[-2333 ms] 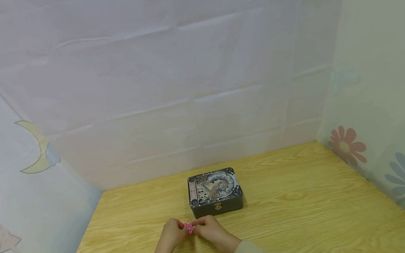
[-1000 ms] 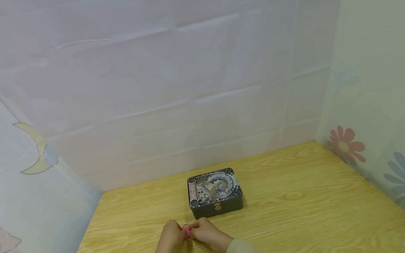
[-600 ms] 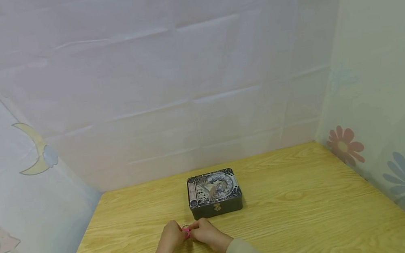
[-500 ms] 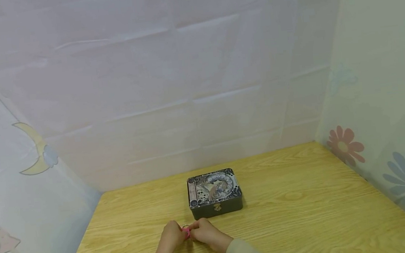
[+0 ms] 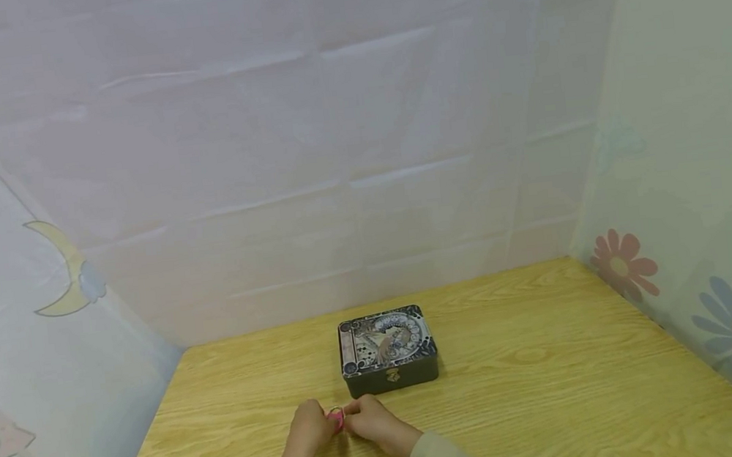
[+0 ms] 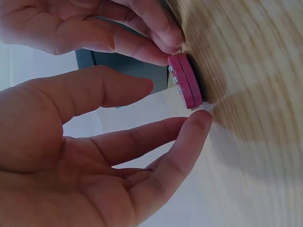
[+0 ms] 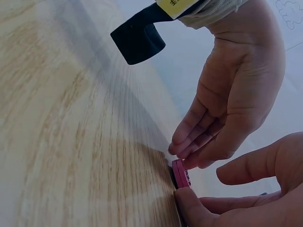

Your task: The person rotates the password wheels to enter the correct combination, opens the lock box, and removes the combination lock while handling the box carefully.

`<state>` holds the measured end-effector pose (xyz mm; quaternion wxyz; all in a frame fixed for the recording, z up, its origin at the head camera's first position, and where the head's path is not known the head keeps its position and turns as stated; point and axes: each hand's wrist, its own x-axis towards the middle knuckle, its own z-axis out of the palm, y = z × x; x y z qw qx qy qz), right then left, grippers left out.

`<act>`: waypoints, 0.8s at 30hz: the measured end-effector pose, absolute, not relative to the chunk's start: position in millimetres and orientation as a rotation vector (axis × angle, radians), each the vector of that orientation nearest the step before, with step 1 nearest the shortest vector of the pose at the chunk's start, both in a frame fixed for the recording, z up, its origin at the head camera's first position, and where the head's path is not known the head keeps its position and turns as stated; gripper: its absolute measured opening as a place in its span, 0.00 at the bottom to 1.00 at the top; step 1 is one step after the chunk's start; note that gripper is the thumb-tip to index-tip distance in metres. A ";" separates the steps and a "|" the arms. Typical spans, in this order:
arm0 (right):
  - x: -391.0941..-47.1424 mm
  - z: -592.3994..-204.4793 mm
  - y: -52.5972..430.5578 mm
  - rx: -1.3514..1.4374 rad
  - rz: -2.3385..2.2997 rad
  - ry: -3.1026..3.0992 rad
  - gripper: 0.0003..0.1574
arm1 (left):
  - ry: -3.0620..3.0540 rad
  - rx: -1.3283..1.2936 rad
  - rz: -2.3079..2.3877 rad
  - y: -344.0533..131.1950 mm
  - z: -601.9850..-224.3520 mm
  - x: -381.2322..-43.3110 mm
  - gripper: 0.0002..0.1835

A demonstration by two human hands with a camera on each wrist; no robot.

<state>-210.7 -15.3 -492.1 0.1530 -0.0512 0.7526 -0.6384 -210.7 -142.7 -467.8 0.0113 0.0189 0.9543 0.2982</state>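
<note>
Between both hands, low over the wooden table, is a small pink combination padlock (image 5: 338,420) with its metal shackle pointing away from me. In the left wrist view a row of silver number dials shows on the pink padlock (image 6: 184,82). My left hand (image 5: 309,427) holds it from the left, a fingertip at its near end in that view. My right hand (image 5: 375,420) grips from the right, fingertips bunched at the opposite end. From the right wrist, the padlock (image 7: 180,172) is partly hidden by fingers. Just beyond the hands sits a dark box (image 5: 371,384) with a patterned lid and a gold-coloured clasp (image 5: 392,374).
The wooden table (image 5: 526,375) stretches to both sides of the hands. A pale cloth wall (image 5: 266,157) rises behind it, with printed sheets at left and right. A black wrist camera (image 7: 139,42) shows on the left wrist in the right wrist view.
Since the earliest frame, the padlock and both hands have moved slightly left and nearer to me, and fingers cover more of the padlock. Over the last half second the hands shift only slightly.
</note>
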 end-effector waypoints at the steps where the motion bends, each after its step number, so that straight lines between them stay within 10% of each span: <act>1: -210.6 -491.8 -14.2 -0.142 -1.824 2.180 0.18 | 2.973 0.041 0.934 -142.4 -467.0 -210.8 0.13; 24: -181.4 -451.4 28.8 -0.463 -1.656 2.493 0.20 | 3.232 0.097 1.165 -128.1 -442.2 -192.2 0.18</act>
